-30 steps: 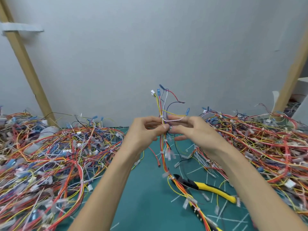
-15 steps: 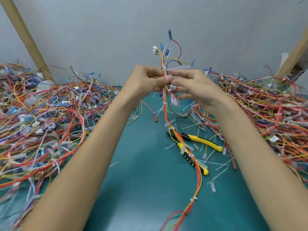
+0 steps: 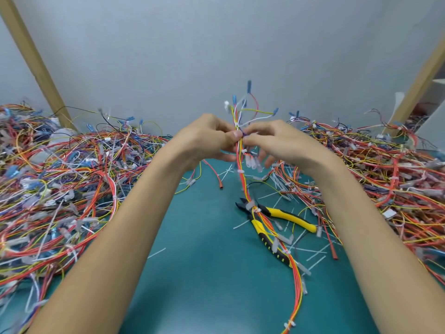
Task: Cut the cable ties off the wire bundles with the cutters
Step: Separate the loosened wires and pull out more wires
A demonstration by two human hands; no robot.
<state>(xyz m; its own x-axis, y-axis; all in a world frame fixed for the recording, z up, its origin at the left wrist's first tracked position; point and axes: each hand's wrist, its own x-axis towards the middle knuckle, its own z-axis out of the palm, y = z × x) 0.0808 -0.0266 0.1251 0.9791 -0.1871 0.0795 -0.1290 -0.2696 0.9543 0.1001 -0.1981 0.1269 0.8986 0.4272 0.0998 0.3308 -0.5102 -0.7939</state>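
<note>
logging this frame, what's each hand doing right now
Left hand: closed, fingers pinching the upright bundle of red, yellow and white wires.
Right hand: closed, fingers pinching the same bundle; not holding the yellow-and-black-handled cutters.

Teal mat [image 3: 204, 273], grey wall [image 3: 216, 44], two slanted wooden posts [image 3: 33, 61].

Matt green mat [image 3: 204, 273], glossy plastic-sheathed wires [image 3: 245, 186] (cutters [image 3: 277, 220] with rubbery yellow-black grips), bare wooden posts [image 3: 36, 61].
</note>
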